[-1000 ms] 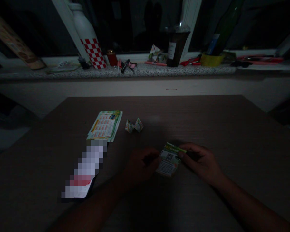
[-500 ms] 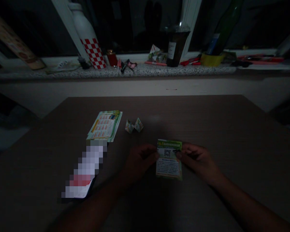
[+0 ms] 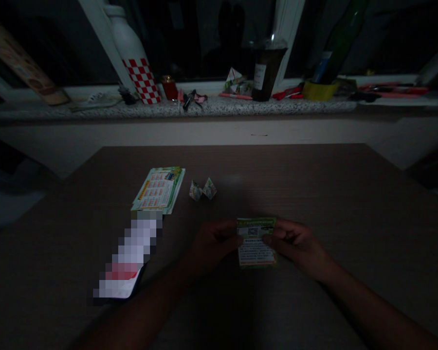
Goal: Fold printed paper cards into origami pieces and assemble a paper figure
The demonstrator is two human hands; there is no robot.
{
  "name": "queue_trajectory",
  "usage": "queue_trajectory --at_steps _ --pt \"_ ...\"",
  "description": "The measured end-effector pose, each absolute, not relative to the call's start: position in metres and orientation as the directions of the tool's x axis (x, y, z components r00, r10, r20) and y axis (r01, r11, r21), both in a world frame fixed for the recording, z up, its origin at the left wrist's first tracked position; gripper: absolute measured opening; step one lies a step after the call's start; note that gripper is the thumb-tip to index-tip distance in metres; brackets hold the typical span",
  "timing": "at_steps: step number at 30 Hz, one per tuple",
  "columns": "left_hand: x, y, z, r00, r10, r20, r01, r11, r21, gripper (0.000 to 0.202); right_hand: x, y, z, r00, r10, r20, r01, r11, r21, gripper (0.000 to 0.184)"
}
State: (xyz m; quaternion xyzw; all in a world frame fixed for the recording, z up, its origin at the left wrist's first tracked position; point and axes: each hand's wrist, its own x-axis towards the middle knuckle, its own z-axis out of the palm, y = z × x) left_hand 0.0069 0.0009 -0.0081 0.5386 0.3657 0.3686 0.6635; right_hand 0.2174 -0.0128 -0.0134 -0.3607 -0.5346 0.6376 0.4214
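On my feed the left hand [image 3: 211, 243] and right hand [image 3: 295, 243] each pinch a side of the small green-bordered leaflet [image 3: 256, 249], low at the dark table [image 3: 314, 194], touching it or not I can't tell, with two folded paper pieces [image 3: 203, 189] and a leaflet stack [image 3: 158, 189] beyond, to the left.

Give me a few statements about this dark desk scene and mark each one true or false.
1. The left hand and the right hand both hold the printed card. True.
2. Two folded paper pieces lie on the table beyond the card. True.
3. The stack of leaflets lies right of the right hand. False: it lies left, beyond the left hand.
4. The checked bottle stands on the table. False: it stands on the windowsill.
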Motion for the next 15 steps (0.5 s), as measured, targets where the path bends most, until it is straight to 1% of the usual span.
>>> queue_trajectory --at_steps 2,4,6,9,12,15 --pt "0.006 0.002 -0.008 0.432 0.897 -0.093 -0.067 0.135 0.989 0.012 0.219 -0.012 -0.014 -0.350 0.937 0.009 -0.110 -0.031 -0.993 0.013" --pt "0.005 0.002 -0.008 0.413 0.904 -0.112 -0.063 0.151 0.987 0.015 0.222 -0.012 -0.015 -0.328 0.944 0.030 -0.075 0.005 -0.997 0.015" --pt "0.005 0.002 -0.008 0.397 0.908 -0.131 -0.073 0.173 0.982 0.017 0.224 -0.012 -0.016 -0.327 0.943 0.064 -0.067 0.044 -0.997 0.018" --pt "0.004 0.002 -0.009 0.405 0.902 -0.147 -0.096 0.202 0.975 0.017 0.227 -0.011 -0.018 -0.358 0.927 0.107 -0.066 0.089 -0.994 0.017" --pt "0.004 0.002 -0.010 0.423 0.896 -0.136 -0.116 0.202 0.973 0.018 0.228 -0.011 -0.018 -0.367 0.922 0.126 -0.044 0.119 -0.992 0.020" --pt "0.003 0.001 -0.011 0.421 0.901 -0.105 -0.112 0.166 0.980 0.018 0.228 -0.011 -0.018 -0.372 0.914 0.161 -0.032 0.161 -0.986 0.024"
